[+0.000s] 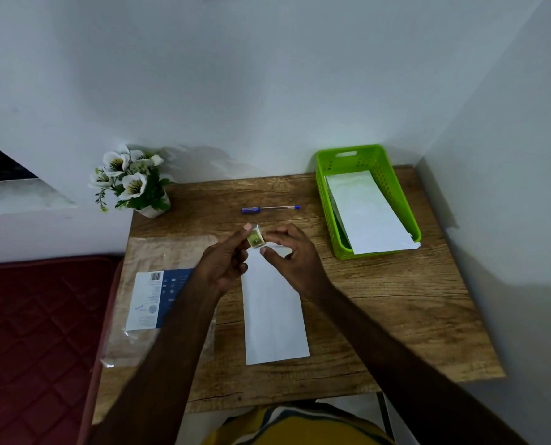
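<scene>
L hand (222, 261) grip: thumb and fingers pinch a small tape roll (255, 240), green-printed, held up over the far end of a white envelope (274, 313).

R hand (292, 255) grip: index and thumb curl in at the roll's right edge. Cannot tell if they nip a free tape end or only touch.

Handling (est.): the roll is light, w/ a stiff core and a smooth rim. Hold it by the flat sides so it can turn. The tape end is prob. thin and tacky; lift it w/ a fingernail.

The envelope lies flat on the wooden surface (380, 300). Farther out:
- blue pen (269, 209)
- green basket (324, 200) w/ more envelopes (367, 213)
- labelled plastic bag (165, 252)
- flower pot (152, 208)
</scene>
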`<action>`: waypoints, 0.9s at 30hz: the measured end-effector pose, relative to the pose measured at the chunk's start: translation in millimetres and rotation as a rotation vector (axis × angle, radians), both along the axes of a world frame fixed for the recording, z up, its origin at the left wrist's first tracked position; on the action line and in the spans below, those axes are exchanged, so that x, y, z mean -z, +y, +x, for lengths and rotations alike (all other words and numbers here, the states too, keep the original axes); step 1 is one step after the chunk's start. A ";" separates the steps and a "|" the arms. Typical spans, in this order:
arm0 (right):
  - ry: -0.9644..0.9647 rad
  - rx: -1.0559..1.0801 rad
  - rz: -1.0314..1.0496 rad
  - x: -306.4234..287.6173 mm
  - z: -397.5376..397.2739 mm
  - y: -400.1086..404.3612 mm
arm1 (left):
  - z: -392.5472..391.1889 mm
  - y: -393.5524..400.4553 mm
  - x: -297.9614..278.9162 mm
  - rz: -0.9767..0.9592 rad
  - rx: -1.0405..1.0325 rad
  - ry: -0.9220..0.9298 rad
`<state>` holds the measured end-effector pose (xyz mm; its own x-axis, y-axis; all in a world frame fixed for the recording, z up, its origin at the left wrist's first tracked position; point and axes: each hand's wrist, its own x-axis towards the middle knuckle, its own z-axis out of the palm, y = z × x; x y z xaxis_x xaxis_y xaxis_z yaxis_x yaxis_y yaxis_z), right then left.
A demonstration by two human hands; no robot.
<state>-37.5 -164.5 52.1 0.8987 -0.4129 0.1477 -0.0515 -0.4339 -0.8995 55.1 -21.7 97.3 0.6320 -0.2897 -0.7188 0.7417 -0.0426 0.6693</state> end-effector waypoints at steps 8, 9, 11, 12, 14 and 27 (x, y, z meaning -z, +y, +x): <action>0.091 0.047 0.351 -15.9 -1.8 2.2 | -7.3 4.4 1.1 0.021 0.074 -0.127; 0.097 0.055 0.406 -17.9 -1.5 1.6 | -10.2 5.0 0.1 0.039 0.091 -0.183; 0.118 0.066 0.517 -21.1 -1.0 0.8 | -17.0 6.2 -1.0 0.086 0.118 -0.317; 0.130 0.068 0.568 -23.0 -1.1 0.8 | -20.2 6.8 -0.1 0.115 0.144 -0.403; 0.159 0.077 0.636 -25.1 -1.3 1.4 | -24.9 7.2 2.5 0.170 0.206 -0.562; 0.027 0.065 0.153 -19.0 -1.7 -8.9 | -20.4 7.9 4.5 0.192 0.250 -0.663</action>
